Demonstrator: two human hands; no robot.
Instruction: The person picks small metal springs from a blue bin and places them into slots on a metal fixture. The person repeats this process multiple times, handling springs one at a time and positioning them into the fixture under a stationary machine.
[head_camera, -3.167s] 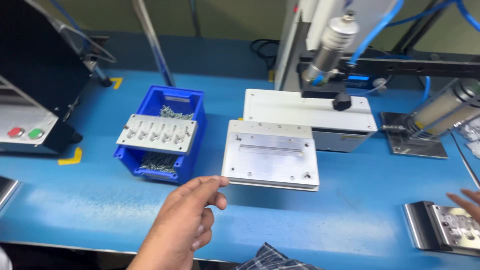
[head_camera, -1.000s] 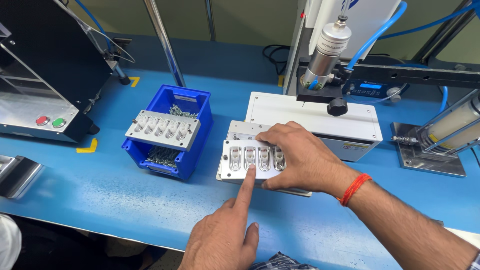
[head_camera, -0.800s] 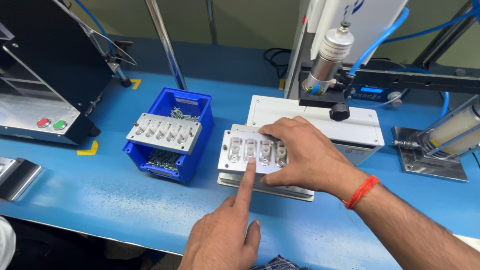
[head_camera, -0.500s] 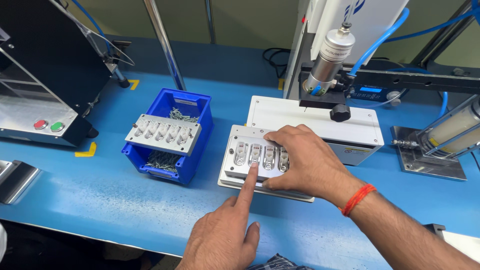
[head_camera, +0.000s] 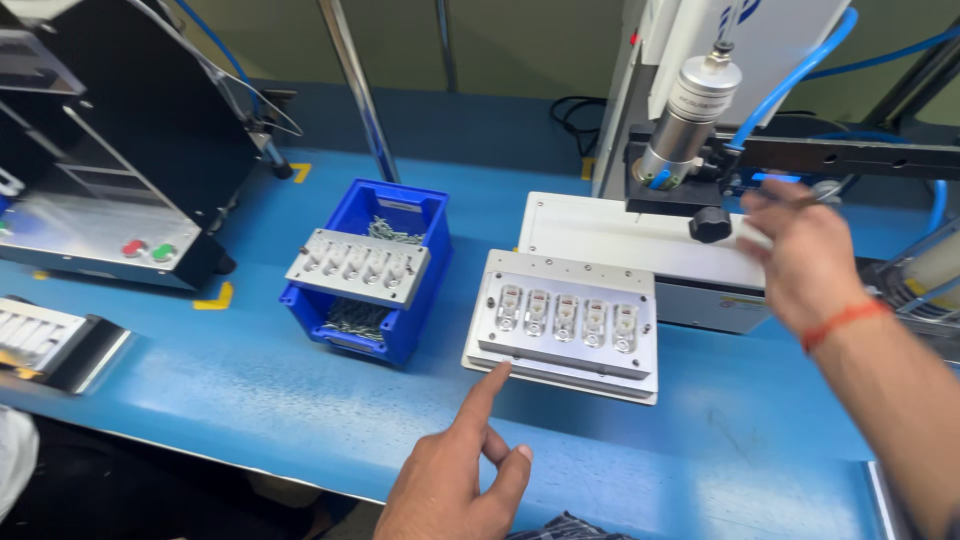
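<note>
- The jig (head_camera: 562, 322) lies flat on our blue bench (head_camera: 250, 400), just in front of the white base (head_camera: 610, 240) of the press, a little right of centre.
- Its raised top plate holds a row of five pockets, each with a small pale part seated in it.
- Our left hand (head_camera: 455, 478) points at the jig: the forefinger is stretched out with its tip at the jig's near left edge, the other fingers curled in, holding nothing.
- Our right hand (head_camera: 800, 255) is raised above the base, to the right of the jig and apart from it, fingers loosely bent; we cannot tell whether it grips anything.
- A black knob (head_camera: 709, 225) sits on the base just left of that hand.
- Above the knob hangs the press's silver cylinder (head_camera: 685, 125), fed by a blue hose (head_camera: 800, 80).
- Left of the jig stands a blue bin (head_camera: 385, 270) of small metal parts, with a second plate (head_camera: 358, 267) resting across its rim.
- Further left is a black machine (head_camera: 110, 170) with a red and a green button.
</note>
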